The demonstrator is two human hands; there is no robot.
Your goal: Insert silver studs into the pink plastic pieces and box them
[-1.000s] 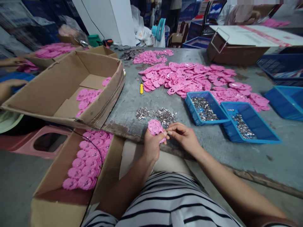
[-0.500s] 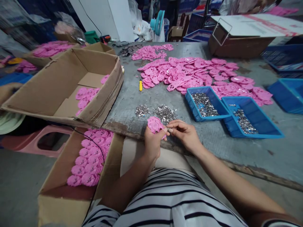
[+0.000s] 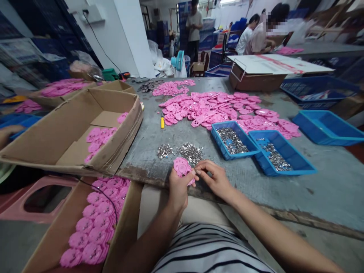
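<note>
My left hand (image 3: 179, 189) grips a flat pink plastic piece (image 3: 181, 167) with holes in it, thumb on top, above the table's front edge. Close against its right side, my right hand (image 3: 215, 179) is closed in a pinch, its fingertips meeting my left thumb. Whatever sits in that pinch is too small to make out. Just beyond my hands lie a larger heap of small shiny metal parts (image 3: 191, 152) and a smaller metal heap (image 3: 164, 151). To the right, a blue tray (image 3: 241, 154) and another blue tray (image 3: 295, 172) hold more such parts.
Many pink pieces (image 3: 210, 108) are spread across the table (image 3: 148, 140), near a yellow-handled tool (image 3: 162, 122). A cardboard box (image 3: 57, 129) stands at left. Below it, another box (image 3: 125, 220) holds stacked pink pieces (image 3: 91, 231). Other people (image 3: 195, 28) are in the background.
My view has tilted up, bringing people in the background into sight. Both hands stay together at the pink piece, with my right hand still pinching at its edge.
</note>
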